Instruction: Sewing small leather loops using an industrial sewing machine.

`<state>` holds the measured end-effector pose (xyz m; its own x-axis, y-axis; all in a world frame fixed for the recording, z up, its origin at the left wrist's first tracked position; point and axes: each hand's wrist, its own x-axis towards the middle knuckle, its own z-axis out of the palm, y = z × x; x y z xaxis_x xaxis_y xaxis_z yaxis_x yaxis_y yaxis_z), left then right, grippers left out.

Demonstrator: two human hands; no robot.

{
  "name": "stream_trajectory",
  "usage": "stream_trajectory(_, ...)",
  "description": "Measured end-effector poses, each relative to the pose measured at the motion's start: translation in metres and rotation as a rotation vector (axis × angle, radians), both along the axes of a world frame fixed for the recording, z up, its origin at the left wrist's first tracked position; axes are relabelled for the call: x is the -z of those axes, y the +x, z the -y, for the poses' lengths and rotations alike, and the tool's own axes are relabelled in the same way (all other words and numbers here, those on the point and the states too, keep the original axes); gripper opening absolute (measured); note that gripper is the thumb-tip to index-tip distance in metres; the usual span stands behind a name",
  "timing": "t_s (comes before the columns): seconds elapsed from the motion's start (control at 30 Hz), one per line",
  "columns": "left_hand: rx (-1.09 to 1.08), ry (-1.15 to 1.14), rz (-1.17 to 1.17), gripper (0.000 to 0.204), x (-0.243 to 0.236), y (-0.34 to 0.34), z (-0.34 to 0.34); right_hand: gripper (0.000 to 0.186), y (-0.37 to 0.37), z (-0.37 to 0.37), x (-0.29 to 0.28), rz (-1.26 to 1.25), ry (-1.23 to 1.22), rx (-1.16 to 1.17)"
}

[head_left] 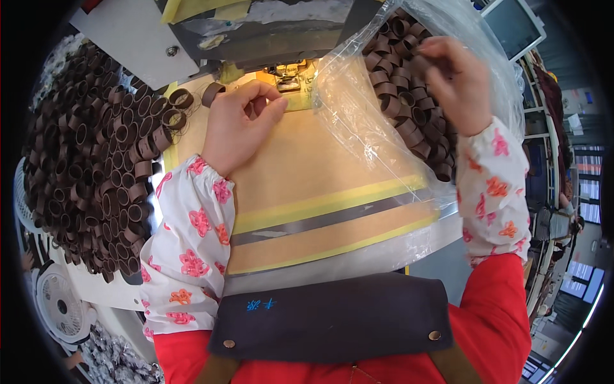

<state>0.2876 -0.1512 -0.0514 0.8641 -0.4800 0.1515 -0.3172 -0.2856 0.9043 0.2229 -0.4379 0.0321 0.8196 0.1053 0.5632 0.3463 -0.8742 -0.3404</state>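
My left hand (240, 125) rests over the tan work surface (288, 166), just before the lit needle area of a sewing machine (288, 80). Its fingers curl in against the thumb; whatever may lie between them is hidden. A short brown fabric ring (213, 94) sits by its knuckles. Over at the right, my right hand (460, 86) is above an open clear plastic bag (348, 115) full of brown rings (409, 131). Its thumb and fingers close around a blurred brown ring (418, 66).
A large heap of brown rings (89, 153) fills the left side, with loose threads near its right edge. Yellow tape strips (332, 200) cross the work surface. A white fan (61, 304) stands at lower left, and a screen (511, 29) at upper right.
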Motion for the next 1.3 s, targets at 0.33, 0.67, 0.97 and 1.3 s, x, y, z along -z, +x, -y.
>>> stream_trajectory(0.33, 0.005, 0.061, 0.096, 0.022, -0.007, -0.002, 0.004, 0.017, 0.027, -0.115, 0.073, -0.322, 0.413, -0.135)
stream_trajectory(0.67, -0.132, -0.01, -0.009, 0.024, -0.003, 0.001, 0.011, 0.012, 0.03, -0.1, 0.082, -0.052, 0.286, -0.284)
stream_trajectory(0.97, -0.204, 0.26, 0.147, 0.023, -0.007, 0.005, 0.016, 0.01, 0.044, -0.098, 0.079, -0.174, 0.261, -0.289)
stream_trajectory(1.3, -0.224, 0.239, 0.046, 0.026, -0.002, 0.007, 0.017, 0.007, 0.045, -0.101, 0.078, -0.188, 0.289, -0.233)
